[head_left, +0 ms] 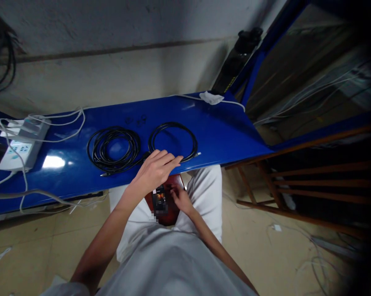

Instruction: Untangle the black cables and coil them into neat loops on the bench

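Observation:
Two coils of black cable lie side by side on a blue tabletop. My left hand reaches over the table's near edge, its fingers closed over the near side of the right-hand cable coil; the thumb and fingertips are partly hidden. Close by on the left is the larger black cable coil, its plug end towards me. Below the table, my right hand is beside a phone with a lit screen on a reddish-brown seat between my legs. Its fingers are loosely bent and apart, with nothing visible in them.
A white power strip with several white cords sits at the table's left. At the back right, a dark bottle leans near a blue frame, with a crumpled white tissue below it. A wooden rack stands right; cables lie on the floor.

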Demonstrator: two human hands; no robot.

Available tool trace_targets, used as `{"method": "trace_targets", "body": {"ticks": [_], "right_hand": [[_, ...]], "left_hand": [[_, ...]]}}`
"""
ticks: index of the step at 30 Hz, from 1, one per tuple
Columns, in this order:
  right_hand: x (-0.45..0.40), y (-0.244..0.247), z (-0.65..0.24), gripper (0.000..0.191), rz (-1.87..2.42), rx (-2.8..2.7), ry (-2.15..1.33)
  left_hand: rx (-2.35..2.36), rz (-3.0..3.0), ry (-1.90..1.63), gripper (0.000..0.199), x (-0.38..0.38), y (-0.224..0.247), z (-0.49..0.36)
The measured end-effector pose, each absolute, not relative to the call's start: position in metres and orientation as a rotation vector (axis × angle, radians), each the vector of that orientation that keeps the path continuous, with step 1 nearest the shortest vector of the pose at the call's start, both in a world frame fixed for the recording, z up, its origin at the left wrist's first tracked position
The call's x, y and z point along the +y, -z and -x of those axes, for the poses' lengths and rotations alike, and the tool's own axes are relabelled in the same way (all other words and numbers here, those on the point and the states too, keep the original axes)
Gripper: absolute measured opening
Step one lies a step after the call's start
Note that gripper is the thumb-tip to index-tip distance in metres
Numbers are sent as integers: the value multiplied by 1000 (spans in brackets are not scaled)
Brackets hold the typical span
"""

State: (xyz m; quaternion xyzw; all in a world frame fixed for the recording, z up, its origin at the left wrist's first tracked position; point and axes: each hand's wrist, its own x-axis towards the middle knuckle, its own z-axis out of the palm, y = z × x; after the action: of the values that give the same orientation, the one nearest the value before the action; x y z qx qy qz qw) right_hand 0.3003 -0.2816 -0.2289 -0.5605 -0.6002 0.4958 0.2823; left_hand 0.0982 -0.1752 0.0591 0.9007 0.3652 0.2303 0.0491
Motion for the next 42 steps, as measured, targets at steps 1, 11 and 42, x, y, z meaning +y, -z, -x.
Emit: {"method": "trace_targets", "body": {"ticks": [1,11,42], "right_hand": [[-281,222,-301,27,1490,-1594,-1332],[-272,104,-308,36,1262,-1458,-1413],[-184,-19,-298,44,1067,-935,-1569]], "left_hand": [[1116,-2751,-742,32,-180,-59,-96],[1110,-2813,-894,44,-208,-56,-75],[1282,-2392,-1355,42,-139,-72,-79]]}}
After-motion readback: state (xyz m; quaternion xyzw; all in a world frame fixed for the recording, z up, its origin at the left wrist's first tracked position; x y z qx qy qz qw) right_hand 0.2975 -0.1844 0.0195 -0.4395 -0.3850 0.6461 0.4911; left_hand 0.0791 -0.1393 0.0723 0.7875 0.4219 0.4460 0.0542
